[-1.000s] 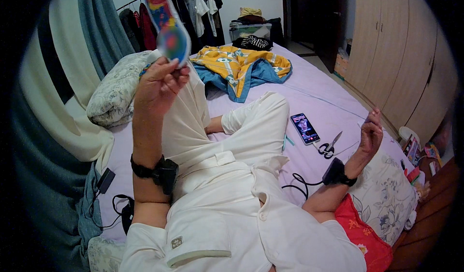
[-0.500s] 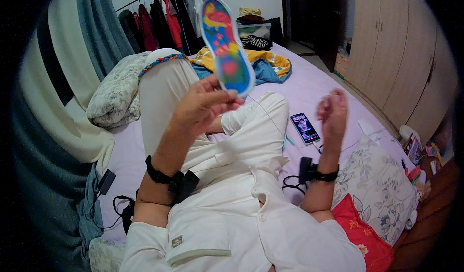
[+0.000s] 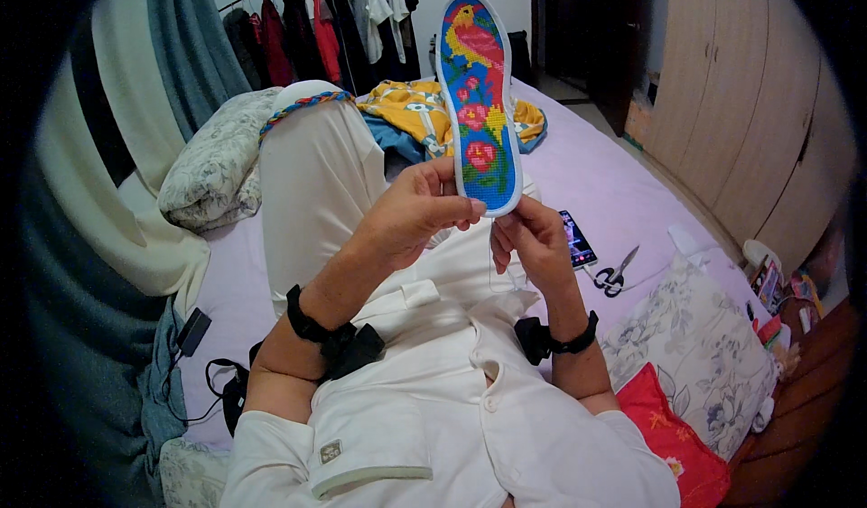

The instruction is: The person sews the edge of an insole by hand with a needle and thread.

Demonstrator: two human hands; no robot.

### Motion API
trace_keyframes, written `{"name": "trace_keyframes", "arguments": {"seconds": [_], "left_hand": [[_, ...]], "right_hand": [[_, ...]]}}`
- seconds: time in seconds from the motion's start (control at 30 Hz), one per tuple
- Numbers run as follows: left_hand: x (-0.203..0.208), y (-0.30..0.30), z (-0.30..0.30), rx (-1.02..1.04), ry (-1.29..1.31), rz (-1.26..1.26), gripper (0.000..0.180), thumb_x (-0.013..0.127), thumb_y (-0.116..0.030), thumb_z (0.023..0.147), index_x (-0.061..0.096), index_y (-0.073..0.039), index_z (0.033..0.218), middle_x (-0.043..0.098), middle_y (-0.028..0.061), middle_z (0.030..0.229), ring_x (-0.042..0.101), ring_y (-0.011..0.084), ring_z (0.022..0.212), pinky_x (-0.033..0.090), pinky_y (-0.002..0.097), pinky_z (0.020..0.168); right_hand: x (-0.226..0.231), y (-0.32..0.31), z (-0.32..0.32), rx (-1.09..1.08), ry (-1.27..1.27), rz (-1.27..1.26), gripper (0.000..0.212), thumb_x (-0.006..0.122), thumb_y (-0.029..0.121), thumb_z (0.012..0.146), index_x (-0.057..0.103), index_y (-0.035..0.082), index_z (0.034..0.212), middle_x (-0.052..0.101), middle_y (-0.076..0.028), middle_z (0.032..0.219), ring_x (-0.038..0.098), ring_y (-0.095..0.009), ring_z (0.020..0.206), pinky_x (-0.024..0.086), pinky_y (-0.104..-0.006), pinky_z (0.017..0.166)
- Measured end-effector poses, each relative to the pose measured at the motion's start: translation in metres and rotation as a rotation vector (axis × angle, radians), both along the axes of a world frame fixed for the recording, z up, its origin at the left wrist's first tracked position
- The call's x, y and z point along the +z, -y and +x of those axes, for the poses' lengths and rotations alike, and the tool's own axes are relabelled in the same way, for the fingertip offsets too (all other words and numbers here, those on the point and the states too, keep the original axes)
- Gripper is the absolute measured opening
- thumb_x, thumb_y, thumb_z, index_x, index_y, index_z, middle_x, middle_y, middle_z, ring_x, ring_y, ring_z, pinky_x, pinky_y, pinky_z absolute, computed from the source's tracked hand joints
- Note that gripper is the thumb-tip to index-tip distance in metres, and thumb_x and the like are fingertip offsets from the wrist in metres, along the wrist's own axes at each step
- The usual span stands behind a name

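Note:
An embroidered insole (image 3: 483, 115) with a white rim, a bird and pink flowers on blue stands upright above my lap. My left hand (image 3: 411, 212) pinches its lower left edge between thumb and fingers. At the bottom right edge of the heel, my right hand (image 3: 539, 242) has its thumb and fingertips pressed together. What they pinch is too small to make out. A thin thread (image 3: 491, 253) hangs down beside the right fingers. Behind my right hand lies a phone (image 3: 578, 242) with a lit screen, partly hidden by that hand.
Scissors (image 3: 617, 273) lie on the pink bedsheet (image 3: 587, 160) near the phone. A floral pillow (image 3: 695, 341) and a red cushion (image 3: 673, 440) are at the right. Beyond my raised knee is a yellow and blue cloth (image 3: 406, 115). A folded quilt (image 3: 217, 165) sits at the left.
My right hand has come in from the right to the insole's heel. The insole has moved slightly right and straightened up. The scissors, hidden before, now show.

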State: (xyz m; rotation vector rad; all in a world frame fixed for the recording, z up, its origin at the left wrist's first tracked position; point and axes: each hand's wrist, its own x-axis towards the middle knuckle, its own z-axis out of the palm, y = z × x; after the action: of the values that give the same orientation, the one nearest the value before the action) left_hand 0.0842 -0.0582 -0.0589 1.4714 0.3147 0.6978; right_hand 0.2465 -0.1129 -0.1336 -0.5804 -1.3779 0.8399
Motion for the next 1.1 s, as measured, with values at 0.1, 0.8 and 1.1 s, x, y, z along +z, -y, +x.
{"name": "trace_keyframes", "arguments": {"seconds": [0.1,0.8,1.1], "left_hand": [[-0.0006,-0.003,-0.0003,-0.001,0.003,-0.008,0.031,0.067,-0.002,0.069,0.053,-0.002,0.097,0.058,0.0036,0.083,0.054,0.0105,0.07,0.045,0.0234,0.066],[0.0013,-0.003,-0.0012,-0.059,-0.018,-0.074,0.037,0.067,-0.002,0.069,0.052,-0.001,0.102,0.059,0.0055,0.09,0.055,0.0098,0.075,0.045,0.0222,0.069],[0.0032,-0.0058,-0.0026,-0.111,-0.011,-0.111,0.036,0.067,-0.002,0.07,0.052,-0.002,0.103,0.059,0.0051,0.092,0.056,0.0101,0.078,0.045,0.0228,0.072]], "right_hand": [[-0.0011,-0.0025,0.0017,0.008,0.011,-0.003,0.014,0.042,0.004,0.089,0.053,-0.002,0.092,0.044,-0.002,0.056,0.045,-0.009,0.047,0.042,-0.0225,0.043],[-0.007,-0.0063,0.0072,0.041,0.019,0.076,0.012,0.043,0.001,0.087,0.053,-0.004,0.09,0.046,-0.003,0.059,0.046,-0.009,0.048,0.043,-0.0235,0.043],[-0.0075,-0.006,0.0067,0.077,-0.019,0.072,0.011,0.043,0.0,0.087,0.053,-0.004,0.091,0.046,-0.003,0.06,0.045,-0.009,0.049,0.044,-0.024,0.044]]}}
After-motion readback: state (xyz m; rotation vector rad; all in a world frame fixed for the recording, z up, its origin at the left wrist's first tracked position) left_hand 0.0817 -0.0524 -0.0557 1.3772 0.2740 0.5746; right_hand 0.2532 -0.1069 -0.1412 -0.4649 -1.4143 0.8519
